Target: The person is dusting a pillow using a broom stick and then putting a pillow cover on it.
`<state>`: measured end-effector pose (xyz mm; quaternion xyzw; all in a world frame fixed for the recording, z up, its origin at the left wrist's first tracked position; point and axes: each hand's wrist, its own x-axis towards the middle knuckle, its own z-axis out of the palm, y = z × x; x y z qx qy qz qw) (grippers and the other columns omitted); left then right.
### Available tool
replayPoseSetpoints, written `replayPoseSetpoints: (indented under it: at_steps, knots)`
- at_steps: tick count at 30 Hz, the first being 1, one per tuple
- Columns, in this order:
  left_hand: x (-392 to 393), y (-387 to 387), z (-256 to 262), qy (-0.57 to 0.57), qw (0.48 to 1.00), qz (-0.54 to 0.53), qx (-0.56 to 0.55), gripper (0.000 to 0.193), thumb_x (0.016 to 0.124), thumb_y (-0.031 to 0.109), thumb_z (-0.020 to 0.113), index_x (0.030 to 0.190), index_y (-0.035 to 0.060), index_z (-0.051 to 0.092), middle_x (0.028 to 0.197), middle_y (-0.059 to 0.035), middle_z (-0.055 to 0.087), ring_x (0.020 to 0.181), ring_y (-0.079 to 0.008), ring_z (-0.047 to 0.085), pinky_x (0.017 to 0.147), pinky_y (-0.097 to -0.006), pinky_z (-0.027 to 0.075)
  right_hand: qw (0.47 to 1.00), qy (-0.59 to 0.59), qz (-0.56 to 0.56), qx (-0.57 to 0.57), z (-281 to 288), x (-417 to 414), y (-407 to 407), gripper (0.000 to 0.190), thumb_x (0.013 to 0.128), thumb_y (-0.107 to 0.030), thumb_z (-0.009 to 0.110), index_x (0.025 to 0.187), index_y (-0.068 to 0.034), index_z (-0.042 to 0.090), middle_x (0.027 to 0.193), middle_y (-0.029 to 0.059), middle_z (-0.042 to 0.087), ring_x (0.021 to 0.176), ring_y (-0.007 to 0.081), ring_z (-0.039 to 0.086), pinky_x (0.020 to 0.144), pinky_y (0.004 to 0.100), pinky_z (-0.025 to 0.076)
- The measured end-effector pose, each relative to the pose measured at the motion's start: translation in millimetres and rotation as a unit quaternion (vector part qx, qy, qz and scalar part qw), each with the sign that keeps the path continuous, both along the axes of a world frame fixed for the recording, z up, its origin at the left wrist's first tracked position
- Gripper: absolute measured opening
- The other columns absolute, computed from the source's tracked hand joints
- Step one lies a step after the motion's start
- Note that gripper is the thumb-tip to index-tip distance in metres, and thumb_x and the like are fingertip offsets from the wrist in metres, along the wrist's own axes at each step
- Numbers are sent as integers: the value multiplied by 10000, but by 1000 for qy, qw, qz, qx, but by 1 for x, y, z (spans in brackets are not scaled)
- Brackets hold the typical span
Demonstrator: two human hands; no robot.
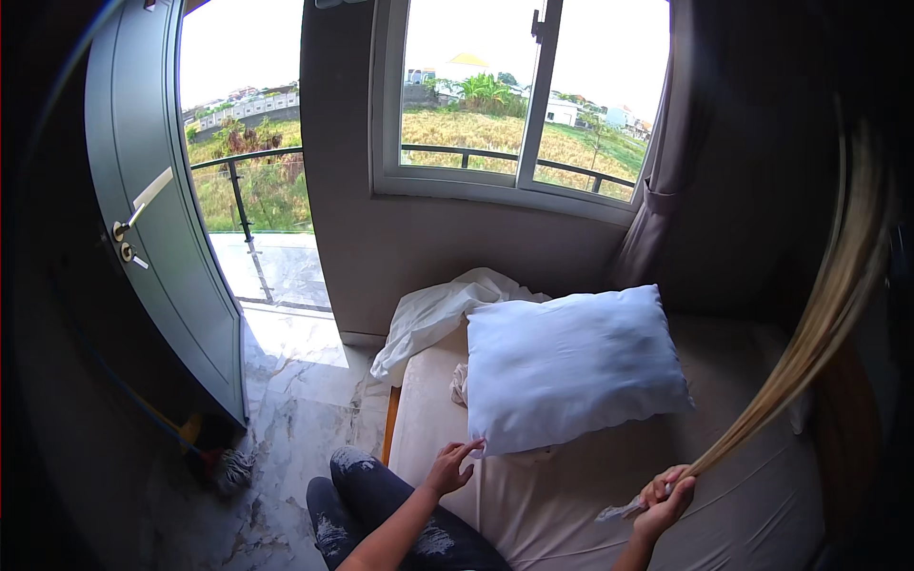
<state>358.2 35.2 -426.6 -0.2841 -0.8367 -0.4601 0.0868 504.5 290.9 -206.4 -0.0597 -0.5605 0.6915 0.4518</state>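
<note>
My right hand is closed around the bound handle end of a lidi stick broom. Its long thin sticks fan upward to the right and blur near their tips. A white pillow lies on the bed in front of me. At its near left corner is my left hand, index fingertip against the fabric and thumb held apart. Beneath the pillow spreads a pale fitted sheet, creased toward my side. A small crumpled cloth pokes out by the pillow's left edge.
A bunched white sheet hangs over the bed's far left corner. To the left, a grey door stands open onto a balcony. A mop rests on the marble floor. Behind the bed are a sliding window and a tied curtain.
</note>
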Motion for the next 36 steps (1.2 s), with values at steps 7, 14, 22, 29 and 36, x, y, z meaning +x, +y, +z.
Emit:
replayPoseSetpoints:
  at_steps: [7, 14, 22, 29, 36]
  knots:
    - [-2, 8, -3, 17, 1000, 12, -18, 662, 662, 67, 591, 1269, 234, 387, 1071, 36, 578, 985, -242, 491, 887, -386, 364, 909, -324, -114, 234, -202, -27, 38, 336, 922, -337, 334, 705, -94, 414, 546, -4, 396, 447, 63, 379, 396, 189, 281]
    - [-1, 5, -3, 24, 999, 14, -16, 620, 661, 81, 599, 1242, 204, 420, 1062, 3, 591, 984, -248, 487, 888, -376, 350, 983, -175, -37, -53, -34, 0, 50, 393, 917, -418, 332, 688, -100, 367, 509, -36, 288, 382, 30, 262, 344, 175, 220]
    - [2, 10, -3, 33, 998, 29, -34, 606, 664, 88, 600, 1234, 205, 432, 1056, 8, 589, 1008, -229, 474, 892, -379, 336, 957, -198, -201, 69, -167, -31, 87, 390, 926, -377, 313, 676, -81, 359, 547, 29, 362, 428, 88, 346, 386, 217, 299]
    - [9, -2, 0, 36, 996, 40, -71, 590, 675, 100, 602, 1232, 200, 436, 1057, -18, 572, 1000, -228, 473, 875, -369, 338, 949, -305, -26, -75, -85, 12, 79, 398, 910, -440, 339, 708, -100, 388, 494, -36, 316, 350, 37, 284, 306, 192, 226]
    - [13, 16, 7, 76, 988, 64, -116, 647, 675, 163, 634, 1269, 192, 379, 1175, -38, 476, 1073, -249, 406, 919, -380, 287, 934, 141, -326, 44, -89, -15, 103, 357, 934, -401, 281, 754, -101, 350, 572, 1, 284, 446, 44, 242, 371, 171, 221]
